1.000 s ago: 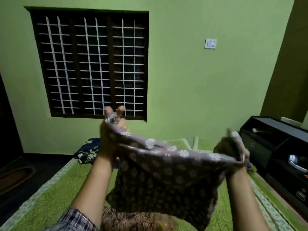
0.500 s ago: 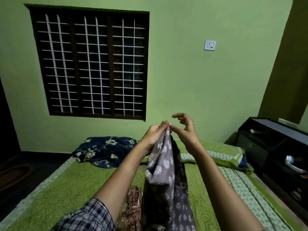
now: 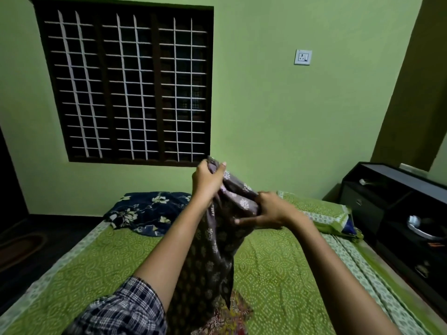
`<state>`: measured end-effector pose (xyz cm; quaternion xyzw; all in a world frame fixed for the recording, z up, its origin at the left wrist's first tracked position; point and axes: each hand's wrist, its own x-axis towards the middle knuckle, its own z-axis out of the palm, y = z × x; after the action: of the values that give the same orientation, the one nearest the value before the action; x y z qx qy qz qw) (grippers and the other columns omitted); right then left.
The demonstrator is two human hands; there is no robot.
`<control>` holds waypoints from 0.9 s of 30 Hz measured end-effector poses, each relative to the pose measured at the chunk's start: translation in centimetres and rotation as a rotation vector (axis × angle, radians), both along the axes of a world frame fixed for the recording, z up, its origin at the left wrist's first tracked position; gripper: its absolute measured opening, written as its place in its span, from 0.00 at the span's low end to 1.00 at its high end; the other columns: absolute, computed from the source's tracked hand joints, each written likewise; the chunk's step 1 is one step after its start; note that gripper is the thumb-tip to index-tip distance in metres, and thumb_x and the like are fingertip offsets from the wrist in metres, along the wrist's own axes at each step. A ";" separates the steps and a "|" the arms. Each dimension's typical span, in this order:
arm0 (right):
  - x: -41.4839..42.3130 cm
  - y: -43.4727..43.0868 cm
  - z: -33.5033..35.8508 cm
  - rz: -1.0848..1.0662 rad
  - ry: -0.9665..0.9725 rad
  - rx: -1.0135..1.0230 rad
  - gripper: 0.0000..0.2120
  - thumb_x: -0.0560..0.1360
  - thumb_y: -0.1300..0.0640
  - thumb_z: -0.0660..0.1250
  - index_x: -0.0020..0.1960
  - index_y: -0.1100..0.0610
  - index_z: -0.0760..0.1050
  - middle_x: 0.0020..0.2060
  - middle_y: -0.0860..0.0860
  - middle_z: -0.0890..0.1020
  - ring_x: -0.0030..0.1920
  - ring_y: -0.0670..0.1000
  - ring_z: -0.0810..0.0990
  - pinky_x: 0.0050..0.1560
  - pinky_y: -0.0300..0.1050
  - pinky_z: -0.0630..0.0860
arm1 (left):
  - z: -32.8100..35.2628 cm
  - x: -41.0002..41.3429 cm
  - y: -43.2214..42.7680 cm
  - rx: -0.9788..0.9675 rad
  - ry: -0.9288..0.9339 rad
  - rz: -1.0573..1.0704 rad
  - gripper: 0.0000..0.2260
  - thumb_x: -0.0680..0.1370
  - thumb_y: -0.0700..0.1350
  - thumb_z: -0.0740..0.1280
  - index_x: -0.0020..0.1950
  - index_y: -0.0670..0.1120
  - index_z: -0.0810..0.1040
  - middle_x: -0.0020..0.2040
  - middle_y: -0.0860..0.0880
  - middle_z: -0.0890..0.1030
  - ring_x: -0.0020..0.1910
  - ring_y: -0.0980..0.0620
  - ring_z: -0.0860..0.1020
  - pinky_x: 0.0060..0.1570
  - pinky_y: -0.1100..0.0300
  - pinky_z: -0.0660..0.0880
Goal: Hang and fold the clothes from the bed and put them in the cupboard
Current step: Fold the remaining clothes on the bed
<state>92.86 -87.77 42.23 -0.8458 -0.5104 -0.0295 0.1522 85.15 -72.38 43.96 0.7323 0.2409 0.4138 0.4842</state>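
L hand (image 3: 208, 178) pinches the cloth (image 3: 212, 240) top up high, r hand (image 3: 266, 210) fingers curled round its edge lower right, prob. to halve it over the bed (image 3: 278, 269).

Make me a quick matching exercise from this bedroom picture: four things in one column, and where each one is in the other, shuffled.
1 grey printed garment
2 navy floral pillow
3 switch plate
4 steel vessel

A inside the black shelf unit
B gripped by left hand and right hand
C on the wall, right of the window
D on the bed, far left corner

Pairs: 1-B, 2-D, 3-C, 4-A
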 end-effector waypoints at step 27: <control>1.8 -5.7 0.4 -0.023 0.513 0.654 0.23 0.68 0.75 0.69 0.54 0.53 0.71 0.33 0.56 0.77 0.37 0.51 0.78 0.39 0.42 0.76 | -7.2 -1.8 1.3 0.446 0.569 -0.598 0.07 0.73 0.41 0.70 0.50 0.46 0.80 0.44 0.46 0.81 0.43 0.48 0.80 0.37 0.62 0.75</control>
<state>94.68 -93.43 42.67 -0.7384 -0.4102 0.0200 0.5350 83.36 -71.09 36.78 0.9401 0.0477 0.0807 0.3277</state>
